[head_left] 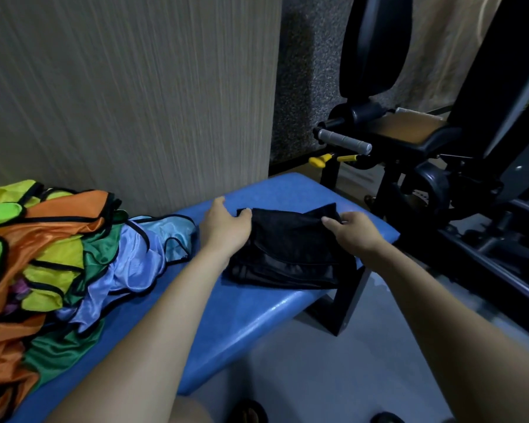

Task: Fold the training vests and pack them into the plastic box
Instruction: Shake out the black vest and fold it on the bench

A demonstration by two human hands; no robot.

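Between 2 hands — left hand (225, 222), right hand (353, 228) — black vest (290, 245), both pinching it.

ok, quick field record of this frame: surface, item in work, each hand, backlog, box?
surface: blue bench
item in work: black vest, partly folded, near the bench's far end
left hand: thumb on the vest's far left corner
right hand: pinches the vest's far right corner
backlog: pile of coloured vests, unfolded, on the bench's left
plastic box: not in view
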